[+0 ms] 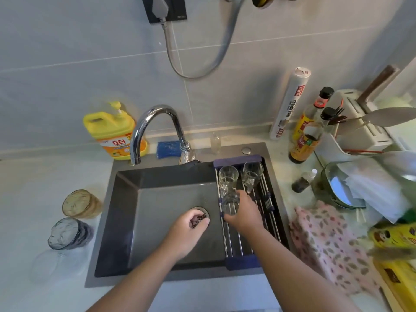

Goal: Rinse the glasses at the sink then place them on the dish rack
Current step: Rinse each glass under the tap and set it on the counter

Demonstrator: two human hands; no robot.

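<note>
Sink (pixel 126 212) is your landmark: dark basin, tap (pixel 155 129) at its back edge, no water visible running. Roll-up dish rack (pixel 245 233) spans the sink's right side, rods running front to back, so drips fall into the basin.

Your right hand (pixel 244 213) is over the rack, fingers curled closed round a clear glass (pixel 230 204). Glass stands roughly upright on or just above the rods at the rack's left edge, long axis near vertical; can't tell mouth-up from mouth-down through the blur. Judged step: setting it down beside the others, grip from the side so it lands straight.

Your left hand (pixel 191 226) hangs over the basin above the drain (pixel 202 212), fingers loosely bent, holding nothing, likely parked there to drip.

Behind your held glass, toward the sink's back edge, clear glasses (pixel 227 176) and (pixel 252 171) already stand on the rack, axes vertical, close together.

Left of the sink on the counter: amber glass (pixel 81 203) and a blue-grey glass (pixel 69 233), both tilted or on their sides, mouths facing up-left toward camera, probably still waiting for a rinse. A faint clear glass may lie nearer you; too faint to tell.
</note>
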